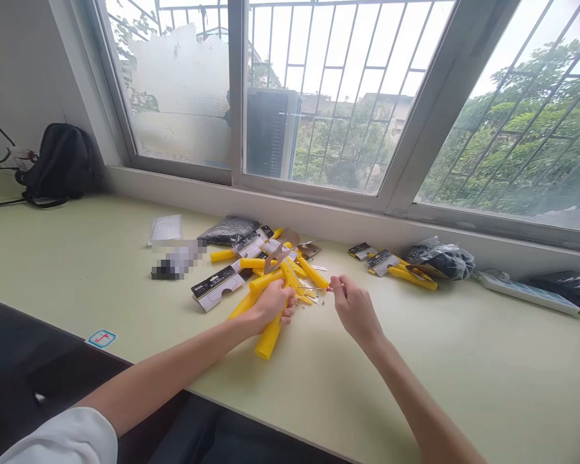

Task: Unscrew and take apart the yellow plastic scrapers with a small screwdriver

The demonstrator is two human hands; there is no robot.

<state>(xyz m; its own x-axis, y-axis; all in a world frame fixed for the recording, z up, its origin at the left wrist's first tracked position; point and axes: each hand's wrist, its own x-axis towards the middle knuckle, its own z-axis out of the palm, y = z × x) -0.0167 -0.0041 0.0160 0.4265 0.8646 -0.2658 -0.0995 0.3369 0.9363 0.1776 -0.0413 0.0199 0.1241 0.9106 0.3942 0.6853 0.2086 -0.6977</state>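
My left hand is closed around a yellow plastic handle, whose round lower end sticks out below my fingers. Its upper part slants up beside other yellow handles. In my right hand I grip a small screwdriver with a red handle; its thin shaft points left to the yellow piece. Whether the tip touches it I cannot tell. Several tiny metal parts, perhaps screws or nuts, lie on the table between my hands. More yellow handles are heaped behind my left hand.
Black-and-white cardboard tags lie left of the heap, with a dark plastic-wrapped bundle behind. To the right are another tagged yellow handle, a black bagged item and a pale flat strip. A black backpack stands far left.
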